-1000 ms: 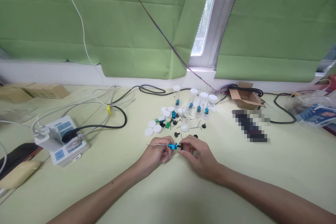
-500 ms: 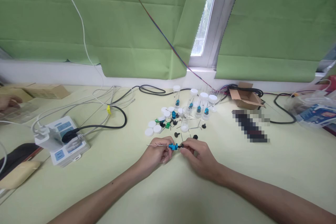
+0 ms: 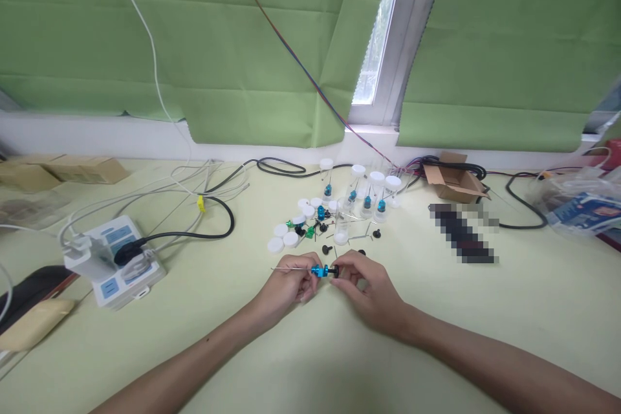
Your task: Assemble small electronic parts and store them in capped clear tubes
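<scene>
My left hand (image 3: 290, 279) is closed around a small blue metal fitting (image 3: 319, 270). A thin metal rod (image 3: 291, 268) points left from beside the fitting, over the fingers. My right hand (image 3: 372, 288) pinches the round head of a black thumb screw (image 3: 335, 271), whose shank meets the fitting's right end. How deep the shank sits is too small to tell. Just beyond the hands lie another black thumb screw (image 3: 326, 250), several white caps (image 3: 291, 239), green parts (image 3: 310, 232) and L-shaped hex keys (image 3: 361, 237).
Clear tubes with white caps, such as one tube (image 3: 381, 208) holding a blue fitting, stand behind the loose parts. An open cardboard box (image 3: 453, 186) is at back right. A power strip (image 3: 129, 262) with plugs and cables occupies the left. A plastic bag (image 3: 582, 207) lies far right.
My right fingers have shifted on the screw, so more of its black head shows. The left hand and fitting stay put. Another person's hand at the far left has gone out of view.
</scene>
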Available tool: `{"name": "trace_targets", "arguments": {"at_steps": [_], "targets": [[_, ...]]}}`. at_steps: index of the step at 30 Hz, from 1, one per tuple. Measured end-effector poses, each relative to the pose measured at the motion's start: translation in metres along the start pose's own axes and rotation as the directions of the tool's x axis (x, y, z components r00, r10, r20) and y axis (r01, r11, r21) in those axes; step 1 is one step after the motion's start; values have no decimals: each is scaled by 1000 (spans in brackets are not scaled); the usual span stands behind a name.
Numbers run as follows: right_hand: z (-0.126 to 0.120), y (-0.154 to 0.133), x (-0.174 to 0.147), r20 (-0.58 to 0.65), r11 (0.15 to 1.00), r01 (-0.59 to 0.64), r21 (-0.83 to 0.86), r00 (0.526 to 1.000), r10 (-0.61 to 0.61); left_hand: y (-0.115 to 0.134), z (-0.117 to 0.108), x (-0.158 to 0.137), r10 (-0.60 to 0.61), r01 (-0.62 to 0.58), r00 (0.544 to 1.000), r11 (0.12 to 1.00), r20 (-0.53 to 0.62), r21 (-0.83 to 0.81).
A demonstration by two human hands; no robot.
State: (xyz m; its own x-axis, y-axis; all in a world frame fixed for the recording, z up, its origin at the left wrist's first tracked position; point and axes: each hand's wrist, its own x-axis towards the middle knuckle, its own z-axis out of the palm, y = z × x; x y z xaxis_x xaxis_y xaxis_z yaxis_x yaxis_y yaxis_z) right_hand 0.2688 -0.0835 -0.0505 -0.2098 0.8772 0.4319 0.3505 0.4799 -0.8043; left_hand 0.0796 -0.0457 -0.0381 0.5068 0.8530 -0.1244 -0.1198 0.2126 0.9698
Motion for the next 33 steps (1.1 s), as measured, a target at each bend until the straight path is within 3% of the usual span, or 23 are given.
{"name": "trace_targets", "arguments": {"at_steps": [14, 21, 27, 33], "targets": [[0, -2, 2, 42, 997, -7, -81, 999, 10, 2, 2, 0, -4, 4, 1000, 1000, -6, 2], [1, 1, 1, 56, 996, -85, 25, 995, 83, 0, 0, 1, -18, 19, 1000, 999, 6, -28], [1, 1, 0, -2, 999, -41, 20, 999, 41, -1, -1, 1, 10, -9, 1000, 999, 16, -32], [0, -2, 2, 15, 1000, -12, 1, 1000, 12, 1, -1, 0, 13, -12, 1000, 1000, 16, -21]]}}
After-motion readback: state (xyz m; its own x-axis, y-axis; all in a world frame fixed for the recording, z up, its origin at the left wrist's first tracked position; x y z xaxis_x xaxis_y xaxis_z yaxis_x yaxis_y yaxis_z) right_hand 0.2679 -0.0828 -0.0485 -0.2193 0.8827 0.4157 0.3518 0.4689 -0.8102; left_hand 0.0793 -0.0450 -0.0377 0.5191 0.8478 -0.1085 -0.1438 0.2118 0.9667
